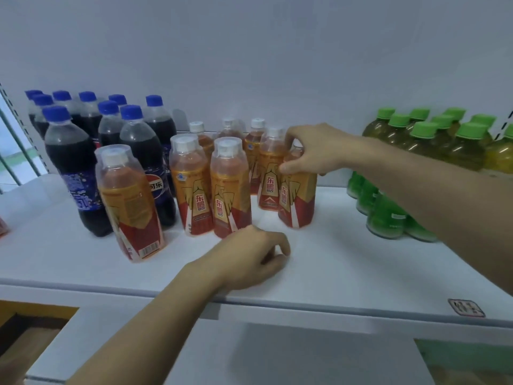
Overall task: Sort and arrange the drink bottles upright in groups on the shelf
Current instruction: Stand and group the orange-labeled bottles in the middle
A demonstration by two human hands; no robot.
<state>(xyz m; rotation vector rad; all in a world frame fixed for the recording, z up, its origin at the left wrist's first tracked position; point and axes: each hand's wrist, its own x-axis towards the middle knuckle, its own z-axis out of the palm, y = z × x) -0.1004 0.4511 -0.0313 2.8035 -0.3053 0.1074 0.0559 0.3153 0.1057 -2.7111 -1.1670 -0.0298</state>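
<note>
Soft, even, cool light fills the scene, with no hard glare. The white flat shelf board [347, 262] carries only faint shadows under the bottles. The whole picture is slightly soft. Wide-angle bending curves the shelf edge, and blur grows toward 7 and 5 o'clock corners.

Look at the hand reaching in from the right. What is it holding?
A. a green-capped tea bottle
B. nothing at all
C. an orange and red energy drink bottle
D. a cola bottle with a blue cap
C. The right hand has its fingers and thumb curled round an orange and red energy drink bottle standing upright on the shelf, in the middle group.
</note>
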